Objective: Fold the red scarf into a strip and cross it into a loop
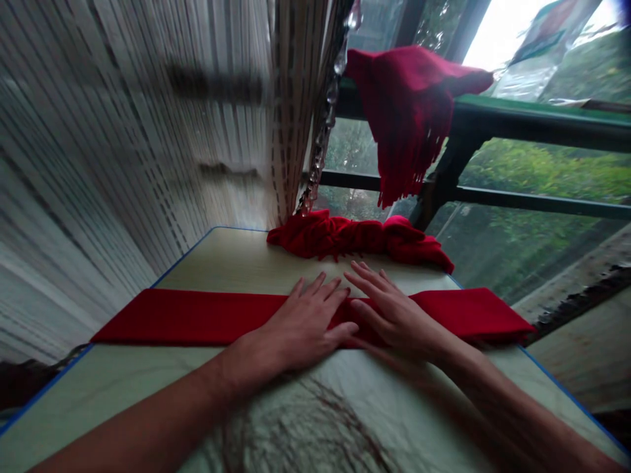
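Observation:
A red scarf (197,316), folded into a long flat strip, lies across the table from its left edge to its right edge. My left hand (308,322) rests palm down on the middle of the strip, fingers outstretched. Just right of it, my right hand (389,309) is over the strip with its fingers extended and slightly spread. Part of the scarf is hidden beneath both hands. Whether the right palm presses on the cloth, I cannot tell.
Behind the strip, a crumpled red cloth (355,238) lies at the table's far edge. Another red fringed scarf (407,112) hangs over the green window rail (542,118). A string curtain (123,131) borders the left side. The pale table (207,263) has blue edging. Blurred hair strands cross the foreground.

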`<state>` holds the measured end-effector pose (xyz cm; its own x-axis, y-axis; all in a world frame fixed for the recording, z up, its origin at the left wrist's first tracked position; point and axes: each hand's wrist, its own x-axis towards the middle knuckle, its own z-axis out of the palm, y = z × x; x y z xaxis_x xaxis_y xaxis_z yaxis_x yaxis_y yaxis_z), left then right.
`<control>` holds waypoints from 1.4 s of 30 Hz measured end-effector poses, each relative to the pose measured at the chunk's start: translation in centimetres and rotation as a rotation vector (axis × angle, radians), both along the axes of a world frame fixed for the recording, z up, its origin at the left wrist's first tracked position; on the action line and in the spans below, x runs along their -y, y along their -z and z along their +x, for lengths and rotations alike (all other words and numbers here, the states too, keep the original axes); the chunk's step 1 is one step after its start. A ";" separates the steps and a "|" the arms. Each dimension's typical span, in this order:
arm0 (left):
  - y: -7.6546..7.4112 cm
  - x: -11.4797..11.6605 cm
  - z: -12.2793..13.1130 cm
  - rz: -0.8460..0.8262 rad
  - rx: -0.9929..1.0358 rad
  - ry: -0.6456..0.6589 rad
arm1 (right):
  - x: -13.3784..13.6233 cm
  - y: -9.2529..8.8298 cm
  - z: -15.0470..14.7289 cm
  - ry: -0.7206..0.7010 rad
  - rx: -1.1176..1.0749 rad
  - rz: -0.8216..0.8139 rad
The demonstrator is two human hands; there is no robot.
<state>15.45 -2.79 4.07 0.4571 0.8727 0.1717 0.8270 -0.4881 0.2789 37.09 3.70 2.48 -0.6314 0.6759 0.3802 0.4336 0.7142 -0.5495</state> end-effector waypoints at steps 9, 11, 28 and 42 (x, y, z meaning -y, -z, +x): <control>0.4 0.0 0.0 -0.045 -0.071 0.032 | -1.1 2.3 1.2 0.074 0.222 -0.009; 0.3 0.0 0.1 -0.073 -0.080 0.042 | -1.0 2.2 1.1 0.082 0.264 0.007; -1.2 -0.6 -1.3 -0.087 -0.084 -0.047 | 0.0 -0.4 0.3 0.136 0.499 -0.011; -0.6 -0.9 -1.8 -0.132 -0.192 -0.022 | -0.5 -0.2 0.5 0.119 0.477 -0.066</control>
